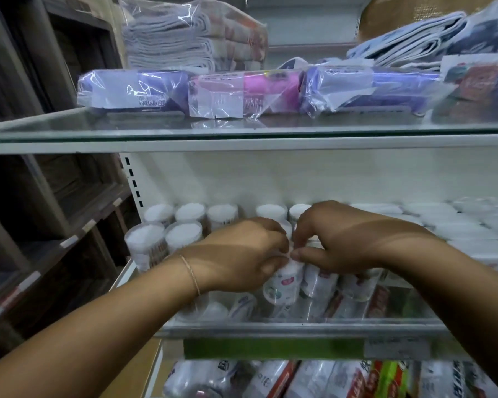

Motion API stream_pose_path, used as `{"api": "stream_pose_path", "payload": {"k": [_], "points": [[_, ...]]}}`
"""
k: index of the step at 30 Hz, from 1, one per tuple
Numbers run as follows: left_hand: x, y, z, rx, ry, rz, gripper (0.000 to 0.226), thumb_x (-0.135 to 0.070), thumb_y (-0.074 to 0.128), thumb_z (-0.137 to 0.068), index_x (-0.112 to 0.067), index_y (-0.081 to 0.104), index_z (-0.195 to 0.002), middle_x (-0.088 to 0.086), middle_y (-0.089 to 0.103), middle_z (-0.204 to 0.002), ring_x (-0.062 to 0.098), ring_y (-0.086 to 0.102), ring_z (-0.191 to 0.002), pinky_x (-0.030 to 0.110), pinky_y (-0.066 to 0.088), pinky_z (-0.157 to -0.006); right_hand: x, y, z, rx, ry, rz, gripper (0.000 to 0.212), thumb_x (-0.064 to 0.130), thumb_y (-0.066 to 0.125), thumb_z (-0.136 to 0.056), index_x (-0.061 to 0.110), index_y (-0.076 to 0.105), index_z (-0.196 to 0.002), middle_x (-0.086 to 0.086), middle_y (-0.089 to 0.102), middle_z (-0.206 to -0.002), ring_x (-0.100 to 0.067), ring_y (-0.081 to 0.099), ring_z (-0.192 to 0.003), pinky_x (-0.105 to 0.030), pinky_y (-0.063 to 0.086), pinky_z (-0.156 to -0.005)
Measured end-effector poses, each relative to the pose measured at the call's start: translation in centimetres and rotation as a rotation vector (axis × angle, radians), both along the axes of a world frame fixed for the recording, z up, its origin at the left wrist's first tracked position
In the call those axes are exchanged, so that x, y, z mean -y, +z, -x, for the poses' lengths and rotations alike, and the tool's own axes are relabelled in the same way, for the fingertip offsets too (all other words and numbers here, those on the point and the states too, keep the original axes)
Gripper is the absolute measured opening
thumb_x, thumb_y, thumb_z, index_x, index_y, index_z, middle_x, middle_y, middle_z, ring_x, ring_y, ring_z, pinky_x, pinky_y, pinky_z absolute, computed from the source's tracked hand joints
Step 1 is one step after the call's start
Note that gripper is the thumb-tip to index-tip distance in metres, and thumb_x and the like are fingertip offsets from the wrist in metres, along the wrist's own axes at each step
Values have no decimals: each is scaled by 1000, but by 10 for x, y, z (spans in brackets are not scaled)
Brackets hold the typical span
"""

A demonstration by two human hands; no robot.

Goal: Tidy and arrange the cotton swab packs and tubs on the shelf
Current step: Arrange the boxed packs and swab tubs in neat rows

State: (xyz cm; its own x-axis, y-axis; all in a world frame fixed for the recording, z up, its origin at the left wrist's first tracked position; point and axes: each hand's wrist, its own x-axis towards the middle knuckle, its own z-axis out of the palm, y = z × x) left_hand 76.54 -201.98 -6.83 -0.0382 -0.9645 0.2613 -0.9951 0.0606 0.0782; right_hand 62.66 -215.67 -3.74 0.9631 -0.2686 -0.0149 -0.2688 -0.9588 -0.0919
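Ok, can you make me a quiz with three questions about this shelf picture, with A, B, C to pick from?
1. Where is the pink pack?
A. On the floor
B. On the glass shelf above the hands, between two purple packs
C. In a hand

2. What colour is the strip on the front edge of the shelf that holds the tubs?
A. Green
B. Red
C. Black

3. What is happening to the labelled tub in the middle?
A. Nobody touches it
B. It lies on the top shelf
C. The left hand and right hand both hold it

Answers:
1 B: it lies up there with a purple pack at each side.
2 A: the strip below the tubs shows green.
3 C: fingers of both hands curl onto its top.
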Motion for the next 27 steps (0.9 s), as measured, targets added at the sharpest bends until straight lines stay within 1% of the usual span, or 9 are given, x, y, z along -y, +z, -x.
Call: {"api": "stream_pose_path", "payload": {"k": [4, 6, 8, 11, 14, 18, 21, 24, 27], "points": [[-6, 17, -25, -64, 48, 56, 36, -21, 43, -97, -18, 61, -129, 2, 64, -125, 18, 56, -114, 27, 41, -97, 1, 14, -14, 107, 0, -52, 22, 45, 59, -92, 30, 74, -96, 11, 70, -95, -10, 64, -90, -35, 54, -82], [-10, 27, -50, -27, 123, 82, 39, -16, 43, -94, -15, 61, -128, 6, 64, -128, 21, 56, -116, 23, 38, -97, 0, 19, -26, 157, 3, -87, 20, 42, 61, -92, 29, 76, -96, 12, 72, -96, -8, 65, -89, -34, 56, -80], [-12, 35, -76, 6, 258, 36, 39, -11, 45, -96, -16, 59, -132, 4, 59, -136, 20, 52, -125, 23, 35, -103, 0, 20, -42, 174, 32, -39, 20, 37, 62, -93, 25, 77, -101, 12, 72, -103, -7, 64, -94, -26, 51, -82], [-14, 39, -107, -7, 381, -33, 40, -10, 43, -98, -17, 57, -135, 2, 54, -142, 19, 47, -130, 25, 33, -108, 0, 19, -70, 142, 44, 31, 27, 36, 61, -95, 22, 72, -115, 8, 68, -115, -10, 61, -105, -21, 46, -85], [-15, 35, -123, -3, 389, -86, 39, -11, 42, -98, -19, 59, -133, 1, 55, -140, 18, 49, -128, 25, 34, -106, 0, 15, -99, 102, 43, 65, 34, 36, 61, -95, 23, 64, -126, 5, 62, -126, -12, 57, -111, -23, 43, -91], [-9, 25, -130, -6, 373, -142, 38, -13, 42, -98, -19, 59, -132, 1, 55, -140, 18, 49, -126, 25, 35, -105, -1, 7, -131, 75, 59, 71, 36, 30, 63, -94, 20, 63, -128, 0, 59, -131, -15, 56, -114, -19, 37, -89], [-5, 18, -131, 7, 346, -192, 39, -11, 44, -96, -20, 62, -130, 1, 57, -136, 19, 51, -123, 25, 38, -103, -2, -1, -150, 14, 55, 73, 38, 25, 64, -94, 20, 61, -132, -1, 54, -138, -18, 53, -121, -19, 36, -93], [-2, 13, -132, 47, 318, -239, 37, -8, 45, -92, -18, 67, -120, 3, 65, -125, 22, 57, -113, 33, 44, -99, -2, -8, -159, -39, 61, 111, 44, 23, 65, -93, 21, 57, -137, 0, 51, -142, -18, 49, -126, -16, 31, -91], [-1, 10, -137, 77, 280, -240, 34, -10, 46, -89, -17, 69, -112, 4, 67, -116, 25, 59, -107, 38, 47, -95, -4, -8, -160, -40, 50, 144, 46, 28, 67, -92, 21, 57, -136, 1, 53, -140, -19, 51, -124, -23, 37, -99]]}}
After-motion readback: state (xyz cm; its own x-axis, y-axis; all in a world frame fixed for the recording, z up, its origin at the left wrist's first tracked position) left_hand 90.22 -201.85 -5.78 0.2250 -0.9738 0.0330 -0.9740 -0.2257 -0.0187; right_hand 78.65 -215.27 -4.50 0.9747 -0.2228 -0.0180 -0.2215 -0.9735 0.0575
